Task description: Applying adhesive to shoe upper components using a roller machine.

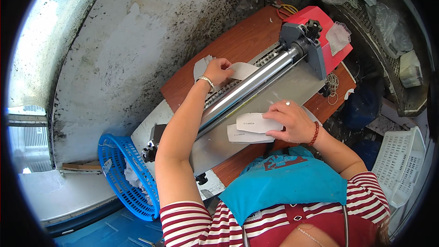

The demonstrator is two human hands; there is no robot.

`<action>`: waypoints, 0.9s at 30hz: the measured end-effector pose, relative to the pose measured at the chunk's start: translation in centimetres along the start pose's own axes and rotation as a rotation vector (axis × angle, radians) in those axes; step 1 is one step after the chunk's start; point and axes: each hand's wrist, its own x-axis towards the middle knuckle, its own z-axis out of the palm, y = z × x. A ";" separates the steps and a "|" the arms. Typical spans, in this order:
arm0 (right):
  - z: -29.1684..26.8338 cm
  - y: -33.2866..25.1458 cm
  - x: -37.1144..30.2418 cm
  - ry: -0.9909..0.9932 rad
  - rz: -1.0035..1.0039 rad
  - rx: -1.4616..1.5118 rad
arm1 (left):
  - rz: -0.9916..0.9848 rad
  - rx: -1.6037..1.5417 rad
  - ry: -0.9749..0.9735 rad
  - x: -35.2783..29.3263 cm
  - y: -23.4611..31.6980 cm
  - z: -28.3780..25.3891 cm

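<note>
A roller machine (256,84) with a long shiny metal roller lies slantwise on a brown wooden table. Reaching over the roller, my left hand (217,71) pinches a white flat piece (243,70) at the roller's far side. More white pieces (201,66) lie just beyond that hand. On the near metal plate (212,153), my right hand (292,121) grips a white shaped piece (254,123) between thumb and fingers. Beneath it sits a small stack of similar pieces (240,136), each with small dark print.
A red housing (315,23) with a dark knob closes the machine's right end. At the left stands a blue basket (103,155) with white scraps inside. A white crate (400,164) is at the right; plastic bags (388,27) hang at upper right. A stained wall (114,64) rises behind.
</note>
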 end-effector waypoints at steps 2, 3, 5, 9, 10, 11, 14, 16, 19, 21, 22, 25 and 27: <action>-0.3 -0.6 -0.3 -0.096 -0.063 -0.035 | -0.017 -0.048 0.102 0.5 -0.7 -1.2; -0.1 -0.4 -0.5 -0.106 -0.048 -0.042 | -0.049 -0.057 0.205 0.6 -1.2 -1.9; 0.3 0.1 -0.9 -0.078 -0.088 -0.083 | -0.008 0.034 0.363 0.7 -2.4 -3.2; 0.9 1.1 -1.1 0.097 -0.208 -0.237 | -0.047 0.486 0.713 0.3 -3.7 -5.0; 0.7 1.2 -0.9 0.102 -0.215 -0.236 | -0.046 0.491 0.720 0.1 -4.2 -5.3; 0.4 1.3 -0.8 0.145 -0.213 -0.288 | -0.058 0.634 0.673 0.1 -4.9 -5.4; -0.2 2.3 -1.2 0.202 -0.202 -0.366 | -0.112 0.844 0.247 0.3 -6.9 -4.3; -0.9 2.7 -1.6 0.159 -0.195 -0.420 | -0.143 0.880 0.035 0.8 -8.0 -3.2; -2.0 3.0 -2.1 0.123 -0.184 -0.456 | -0.345 0.715 -0.211 1.2 -8.5 -2.2; -2.2 3.3 -2.2 0.097 -0.168 -0.466 | -0.300 0.627 -0.162 1.5 -6.3 -2.6; -2.0 3.3 -2.1 0.098 -0.176 -0.472 | -0.300 0.627 -0.164 1.5 -5.7 -2.6; -1.1 3.4 -0.8 0.099 -0.172 -0.486 | -0.099 0.074 -0.093 1.3 -2.9 -1.1; -0.5 3.3 0.5 0.099 -0.137 -0.502 | -0.082 0.022 -0.224 1.0 0.2 0.1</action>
